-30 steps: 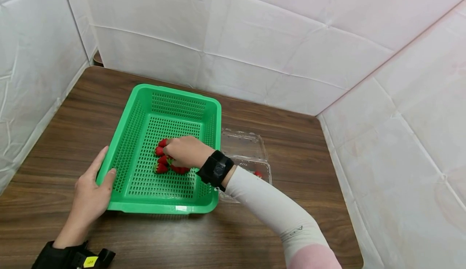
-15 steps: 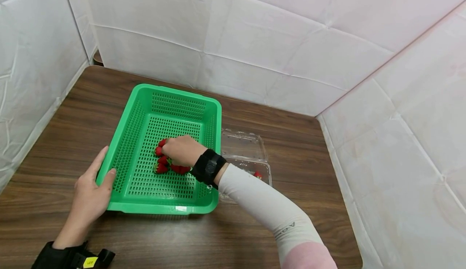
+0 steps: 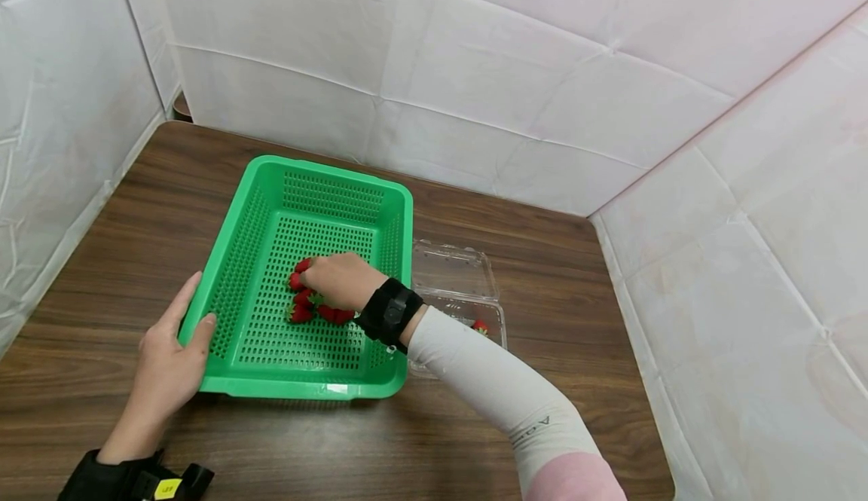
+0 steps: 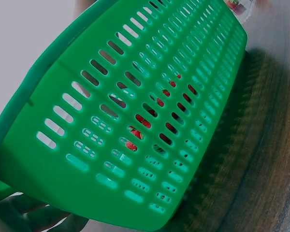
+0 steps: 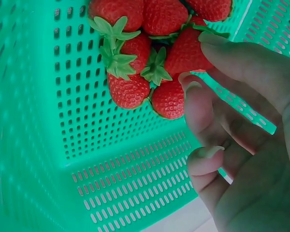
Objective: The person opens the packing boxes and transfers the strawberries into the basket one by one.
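A green slotted plastic basket (image 3: 325,233) stands on the table in the head view. Its left rim is held by my left hand (image 3: 169,362), thumb over the edge and fingers along the outside. The left wrist view shows the basket's outer wall (image 4: 43,169), with some fingers (image 4: 38,215) in shadow below. Inside the basket, my right hand (image 3: 346,282) reaches down among several strawberries (image 3: 301,313). Seen from the right wrist, thumb and forefinger pinch one strawberry (image 5: 187,53) at the cluster's edge. Leafy caps show on some berries; the hand hides others in the head view.
Right of the basket lies an opened clear plastic clamshell box (image 3: 454,271), partly behind the right forearm, with a strawberry (image 3: 480,327) visible in it. White sheeting (image 3: 475,94) hangs around the brown wooden table (image 3: 556,297).
Over the first half second my right hand and forearm shifted slightly left within the basket; since then they have hardly moved. The left hand and the basket stay in place.
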The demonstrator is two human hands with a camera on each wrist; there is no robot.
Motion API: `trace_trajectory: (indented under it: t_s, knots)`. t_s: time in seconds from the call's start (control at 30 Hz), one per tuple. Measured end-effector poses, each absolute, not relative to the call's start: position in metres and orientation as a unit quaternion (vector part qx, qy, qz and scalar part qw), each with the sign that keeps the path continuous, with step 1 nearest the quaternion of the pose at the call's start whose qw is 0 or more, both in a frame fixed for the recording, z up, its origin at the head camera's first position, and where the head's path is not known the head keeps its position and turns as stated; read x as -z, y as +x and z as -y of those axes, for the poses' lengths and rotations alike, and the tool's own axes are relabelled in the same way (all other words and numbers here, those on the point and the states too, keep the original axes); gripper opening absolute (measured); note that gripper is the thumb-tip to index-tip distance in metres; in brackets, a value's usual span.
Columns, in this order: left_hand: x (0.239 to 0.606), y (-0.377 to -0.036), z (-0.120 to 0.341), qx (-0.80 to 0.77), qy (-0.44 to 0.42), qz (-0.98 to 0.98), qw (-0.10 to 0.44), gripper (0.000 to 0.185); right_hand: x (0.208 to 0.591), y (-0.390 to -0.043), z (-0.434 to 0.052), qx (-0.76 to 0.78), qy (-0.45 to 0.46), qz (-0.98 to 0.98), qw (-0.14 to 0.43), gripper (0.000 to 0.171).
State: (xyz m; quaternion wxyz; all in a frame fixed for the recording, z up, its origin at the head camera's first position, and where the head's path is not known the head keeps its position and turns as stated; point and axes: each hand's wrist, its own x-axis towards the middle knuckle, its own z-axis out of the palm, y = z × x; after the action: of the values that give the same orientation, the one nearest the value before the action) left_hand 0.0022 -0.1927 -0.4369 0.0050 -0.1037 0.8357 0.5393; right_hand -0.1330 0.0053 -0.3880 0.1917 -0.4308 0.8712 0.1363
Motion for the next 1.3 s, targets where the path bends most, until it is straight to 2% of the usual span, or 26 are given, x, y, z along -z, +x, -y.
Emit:
trace_trajectory:
  t_s: [0.27,0.57,1.03,1.3]
  knots:
    - [0.437,0.002,0.192,-0.535,-0.107,-0.838,0.004,0.059,0.381,-0.131,-0.008,-0.125,-0.418,-0.875,0.212,0.023]
    - [0.437,0.003,0.192,-0.533,-0.107,-0.839,0.008,0.059,0.366,-0.125,-0.016,-0.096,-0.406,-0.884,0.209,0.034]
    - [0.436,0.003,0.192,-0.531,-0.107,-0.841,0.006,0.059,0.346,-0.12,-0.044,-0.02,-0.417,-0.898,0.136,0.035]
    - [0.436,0.003,0.192,-0.531,-0.111,-0.84,0.009,0.059,0.34,-0.112,-0.064,0.024,-0.431,-0.898,0.087,0.026]
